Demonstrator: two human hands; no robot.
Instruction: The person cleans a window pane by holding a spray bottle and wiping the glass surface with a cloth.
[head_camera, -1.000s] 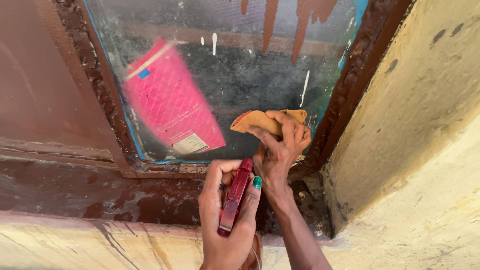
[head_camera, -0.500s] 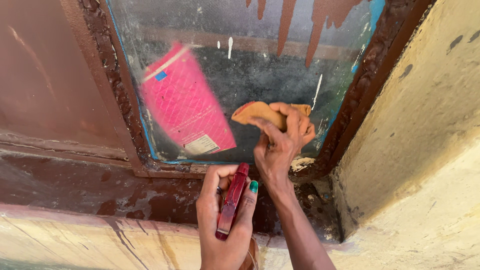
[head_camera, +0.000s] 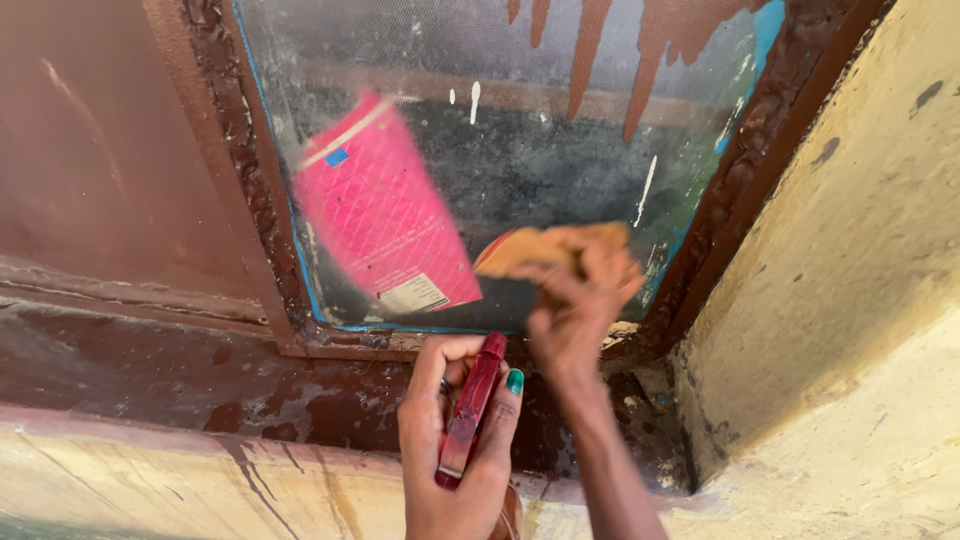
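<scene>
There are two hands, one cloth, one red tool and one glass pane in a rusty brown frame. Behind the glass one pink package is visible. The right hand is blurred; its fingers are bent around a folded orange-brown cloth and press it against the lower part of the pane, just beside the pink package. The left hand is closed around a slim red tool, which stands almost upright below the pane, in front of the brown sill. A green painted nail shows on one finger. On the right is one yellowish wall.
</scene>
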